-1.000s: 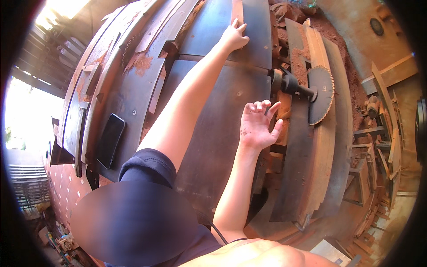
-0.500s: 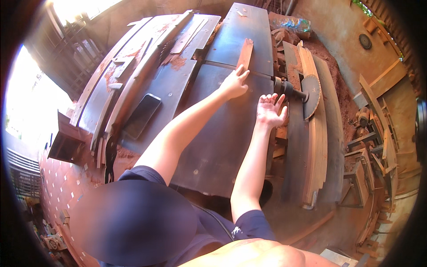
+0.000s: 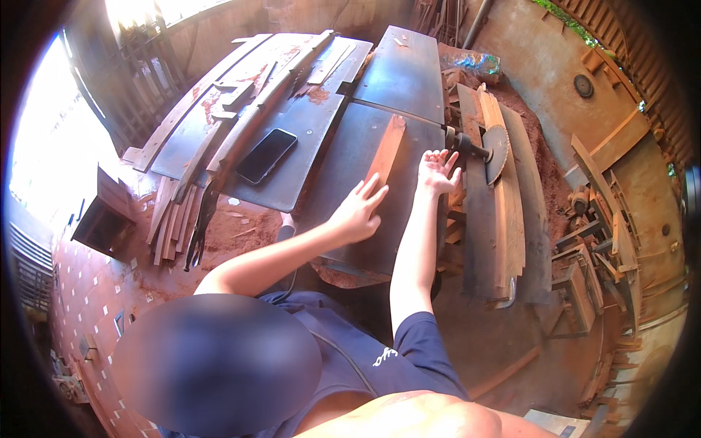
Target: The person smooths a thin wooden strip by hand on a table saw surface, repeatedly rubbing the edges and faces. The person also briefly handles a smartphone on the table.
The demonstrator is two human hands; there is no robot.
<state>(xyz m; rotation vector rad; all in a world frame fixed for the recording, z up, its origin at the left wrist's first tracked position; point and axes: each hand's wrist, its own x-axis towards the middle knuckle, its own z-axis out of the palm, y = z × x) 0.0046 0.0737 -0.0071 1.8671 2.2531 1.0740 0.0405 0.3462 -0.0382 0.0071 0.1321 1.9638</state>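
Note:
My left hand is over the near half of the table, its fingers on the near end of a narrow reddish wood strip. The index finger and thumb are spread apart, and the strip's end is partly hidden by the fingers. My right hand is raised with the palm turned up and the fingers loosely curled, holding nothing. It is close to the dark shaft of a toothed circular saw blade. Beneath both hands lies the dark flat tabletop.
A black phone lies on the left tabletop, near a long wooden rail and loose offcuts. Long boards flank the blade on the right. Scrap wood is piled farther right. A wooden box stands at left.
My left hand has pulled the wood strip toward me across the table seam. My right hand stays near the shaft. The view has shifted, showing more of the floor at left.

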